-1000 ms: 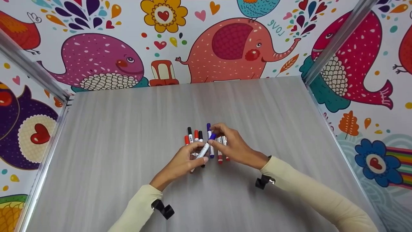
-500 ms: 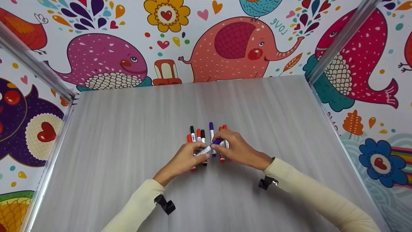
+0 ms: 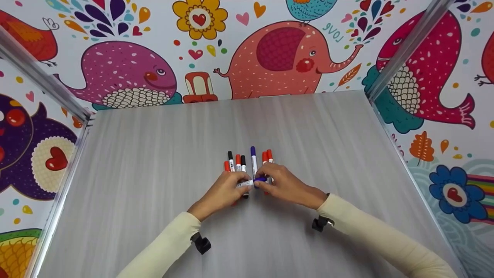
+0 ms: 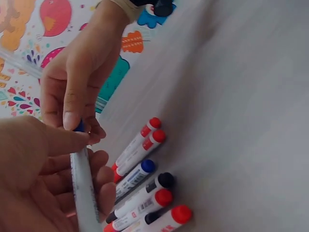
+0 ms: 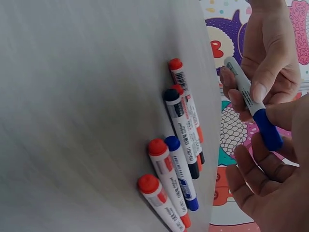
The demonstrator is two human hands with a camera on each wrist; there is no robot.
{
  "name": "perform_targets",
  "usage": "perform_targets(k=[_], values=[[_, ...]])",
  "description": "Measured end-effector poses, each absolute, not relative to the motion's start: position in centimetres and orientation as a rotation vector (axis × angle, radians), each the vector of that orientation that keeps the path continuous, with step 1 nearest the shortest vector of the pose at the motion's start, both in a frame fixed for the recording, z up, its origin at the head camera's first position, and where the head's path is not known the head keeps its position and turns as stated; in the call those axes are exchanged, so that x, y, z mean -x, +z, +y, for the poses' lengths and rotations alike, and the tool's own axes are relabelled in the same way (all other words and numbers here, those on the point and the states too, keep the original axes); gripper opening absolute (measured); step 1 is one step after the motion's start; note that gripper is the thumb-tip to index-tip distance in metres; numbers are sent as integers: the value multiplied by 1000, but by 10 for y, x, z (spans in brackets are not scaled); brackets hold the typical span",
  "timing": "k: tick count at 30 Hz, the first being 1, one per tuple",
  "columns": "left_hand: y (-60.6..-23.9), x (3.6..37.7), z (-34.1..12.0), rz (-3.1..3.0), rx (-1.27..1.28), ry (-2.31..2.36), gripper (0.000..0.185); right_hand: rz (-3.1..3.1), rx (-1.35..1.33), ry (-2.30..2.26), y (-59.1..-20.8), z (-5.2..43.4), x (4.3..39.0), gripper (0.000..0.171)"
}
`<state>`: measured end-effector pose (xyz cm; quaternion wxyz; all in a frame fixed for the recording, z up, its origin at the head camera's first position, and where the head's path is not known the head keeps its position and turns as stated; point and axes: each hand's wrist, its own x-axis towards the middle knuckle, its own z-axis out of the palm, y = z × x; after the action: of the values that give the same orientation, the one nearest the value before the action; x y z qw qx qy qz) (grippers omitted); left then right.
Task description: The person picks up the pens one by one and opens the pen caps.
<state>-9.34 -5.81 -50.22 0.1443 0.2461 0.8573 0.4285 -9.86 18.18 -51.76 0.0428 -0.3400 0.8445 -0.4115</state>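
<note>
On the grey table (image 3: 154, 193), just above the row of capped markers (image 3: 247, 164), a blue marker (image 3: 252, 181) is pinched by its barrel in the left hand (image 3: 224, 191) and by its cap in the right hand (image 3: 285, 185), the cap apparently seated or nearly so, and the marker not yet laid in the row.

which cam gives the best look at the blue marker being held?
Right wrist: the held blue marker shows barrel and cap unobstructed, between both hands. Left wrist shows mostly its barrel, cap nearly hidden by fingers. Head shows only a small part.

A marker (image 3: 252, 181) lies crosswise between both hands, above a row of markers (image 3: 247, 162) on the table (image 3: 154, 173).
</note>
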Motion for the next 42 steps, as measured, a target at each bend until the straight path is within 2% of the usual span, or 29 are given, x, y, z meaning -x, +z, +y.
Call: perform_targets(k=[4,9,17,26,32,42], values=[[-505,89,-54,2638,-848,1068,8,2572,1047,-1148,-519,183,97,10],[-507,85,-51,2820,-1080,873,7,2543,1049,-1043,-518,184,98,17],[-507,82,-45,3000,-1337,635,6,2459,996,-1133,-512,185,99,18],[-506,80,-43,2976,-1318,721,8,2494,1046,-1173,-509,186,98,15],[-505,79,-44,2914,-1237,881,17,2530,1099,-1181,-508,186,97,12],[-500,86,-48,2803,-1198,1053,9,2571,1180,-1218,-513,183,94,10]])
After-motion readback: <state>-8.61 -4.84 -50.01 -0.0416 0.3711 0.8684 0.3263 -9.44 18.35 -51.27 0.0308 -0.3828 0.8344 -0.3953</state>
